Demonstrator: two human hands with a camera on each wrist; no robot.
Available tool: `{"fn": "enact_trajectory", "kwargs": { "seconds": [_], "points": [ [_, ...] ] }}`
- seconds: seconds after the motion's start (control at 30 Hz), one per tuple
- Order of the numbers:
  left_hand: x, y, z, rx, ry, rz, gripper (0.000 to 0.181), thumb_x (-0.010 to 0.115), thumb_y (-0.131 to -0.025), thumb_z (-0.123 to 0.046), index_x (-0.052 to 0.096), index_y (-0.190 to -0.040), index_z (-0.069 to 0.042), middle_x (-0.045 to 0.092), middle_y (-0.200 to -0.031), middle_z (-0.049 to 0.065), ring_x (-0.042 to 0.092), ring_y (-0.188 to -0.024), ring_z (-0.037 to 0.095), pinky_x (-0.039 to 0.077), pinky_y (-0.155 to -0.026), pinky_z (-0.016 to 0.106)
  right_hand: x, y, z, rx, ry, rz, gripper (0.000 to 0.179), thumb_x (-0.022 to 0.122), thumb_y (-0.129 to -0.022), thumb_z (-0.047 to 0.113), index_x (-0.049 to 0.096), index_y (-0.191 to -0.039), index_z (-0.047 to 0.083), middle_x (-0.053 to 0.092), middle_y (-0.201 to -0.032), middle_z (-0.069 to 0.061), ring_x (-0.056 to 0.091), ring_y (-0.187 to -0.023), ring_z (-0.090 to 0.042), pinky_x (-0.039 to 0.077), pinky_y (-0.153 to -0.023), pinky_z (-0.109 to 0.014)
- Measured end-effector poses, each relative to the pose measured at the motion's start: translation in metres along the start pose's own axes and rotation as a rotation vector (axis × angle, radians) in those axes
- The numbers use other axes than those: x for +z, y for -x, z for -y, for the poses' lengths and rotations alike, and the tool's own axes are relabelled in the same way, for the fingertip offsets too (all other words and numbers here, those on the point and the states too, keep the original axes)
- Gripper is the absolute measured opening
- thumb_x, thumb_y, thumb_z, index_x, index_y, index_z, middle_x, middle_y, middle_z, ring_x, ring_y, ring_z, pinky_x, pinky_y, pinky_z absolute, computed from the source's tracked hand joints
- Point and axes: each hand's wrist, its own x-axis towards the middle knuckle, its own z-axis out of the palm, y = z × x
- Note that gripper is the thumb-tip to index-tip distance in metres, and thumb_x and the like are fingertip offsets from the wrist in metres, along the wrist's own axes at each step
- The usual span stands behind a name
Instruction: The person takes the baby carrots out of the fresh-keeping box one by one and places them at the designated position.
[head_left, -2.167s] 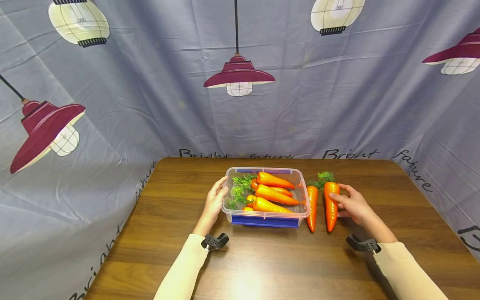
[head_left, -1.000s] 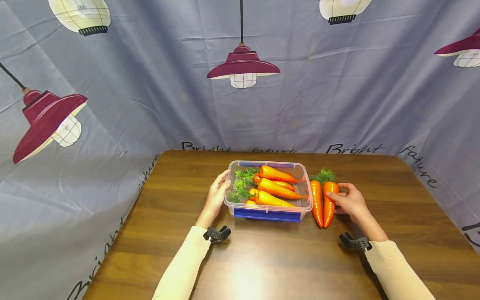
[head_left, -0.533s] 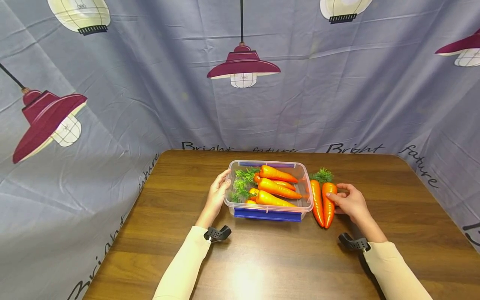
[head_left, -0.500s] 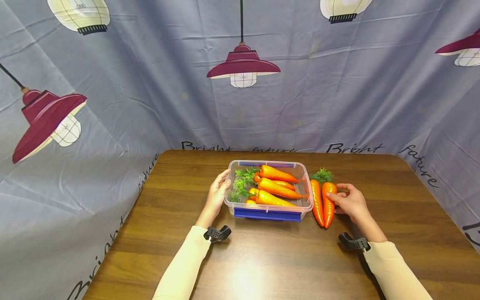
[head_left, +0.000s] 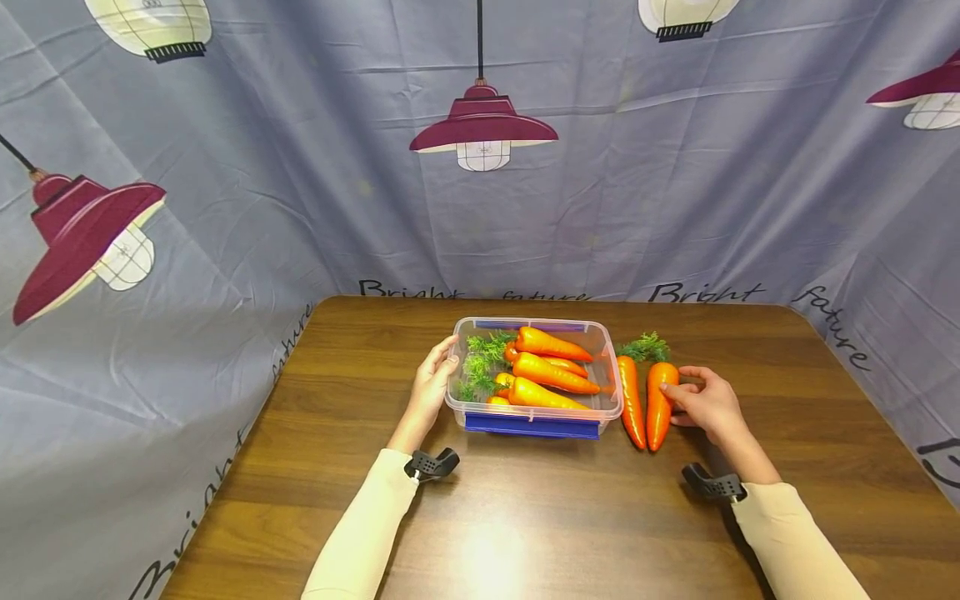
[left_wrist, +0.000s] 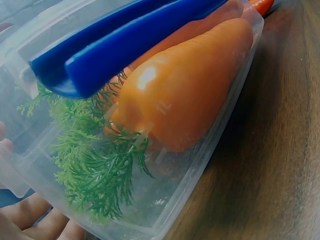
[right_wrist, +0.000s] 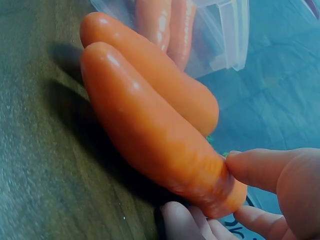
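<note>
In the head view, a clear plastic container (head_left: pixel 536 423) with blue latches stands on the table, holding several carrots (head_left: pixel 551 372) with green tops. My left hand (head_left: pixel 431 386) rests against its left end, fingers fairly straight along the outer wall. From the left wrist view, those fingers (left_wrist: pixel 37 220) lie beside the clear wall. To the container's right are two more carrots. One carrot (head_left: pixel 632 402) lies next to the container's wall. My right hand (head_left: pixel 708 404) pinches the thick end of the other carrot (head_left: pixel 658 417) between thumb and fingers. Its leafy top is mostly hidden.
The brown wooden table (head_left: pixel 525 517) reaches out on all sides of the container. Behind it hangs a grey-blue curtain (head_left: pixel 315 167) printed with lamps. Each wrist carries a black strap mount, such as the left mount (head_left: pixel 432 463).
Over the earlier frames my right hand brought its carrot leftward, close to the other loose carrot. Since half a second ago, that carrot shows only a slight shift. My left hand stays at the container.
</note>
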Motion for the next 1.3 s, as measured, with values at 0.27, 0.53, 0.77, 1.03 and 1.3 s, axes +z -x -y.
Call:
{"fn": "enact_trajectory", "kwargs": {
  "seconds": [0.27,0.53,0.77,1.03,1.3],
  "points": [
    [-0.001,0.0,0.002,0.002,-0.012,-0.003,0.044,0.047,-0.104,-0.004,0.047,-0.147,0.003,0.041,-0.159,0.023,0.039,-0.147,0.042,0.03,-0.123,0.055,0.004,-0.003,0.0,-0.01,-0.011,0.025,0.069,0.065,-0.098,0.014,0.026,-0.149,-0.013,0.062,-0.083,0.008,0.066,-0.065,-0.001,0.063,-0.061,-0.031],
    [0.0,0.0,0.0,0.006,-0.03,0.002,0.043,0.047,-0.104,-0.006,0.048,-0.147,0.003,0.041,-0.16,0.023,0.037,-0.149,0.042,0.029,-0.124,0.056,0.0,-0.005,0.0,-0.005,0.001,0.048,0.071,0.063,-0.1,0.017,0.023,-0.15,-0.014,0.063,-0.085,0.008,0.067,-0.066,-0.002,0.063,-0.062,-0.032],
    [0.001,-0.001,0.0,0.013,-0.015,0.0,0.044,0.047,-0.103,-0.005,0.048,-0.147,0.003,0.041,-0.159,0.022,0.037,-0.149,0.042,0.029,-0.124,0.056,-0.011,-0.003,0.002,-0.002,0.059,0.033,0.074,0.063,-0.1,0.024,0.025,-0.15,-0.014,0.066,-0.092,0.001,0.068,-0.068,-0.005,0.064,-0.064,-0.033],
    [0.0,-0.002,0.001,-0.002,-0.01,-0.008,0.043,0.047,-0.104,-0.004,0.048,-0.147,0.003,0.041,-0.16,0.021,0.035,-0.151,0.04,0.028,-0.125,0.054,-0.021,-0.001,0.013,-0.045,0.184,-0.054,0.071,0.064,-0.099,0.03,0.033,-0.148,-0.012,0.07,-0.099,-0.013,0.069,-0.063,-0.008,0.063,-0.06,-0.033],
    [-0.001,-0.002,0.001,-0.003,-0.027,-0.005,0.043,0.047,-0.104,-0.006,0.048,-0.147,0.002,0.04,-0.16,0.021,0.035,-0.15,0.041,0.028,-0.125,0.055,-0.018,0.0,0.039,-0.174,0.246,-0.067,0.065,0.065,-0.098,0.031,0.042,-0.145,-0.009,0.071,-0.1,-0.016,0.069,-0.065,-0.007,0.063,-0.059,-0.033]
  ]
}}
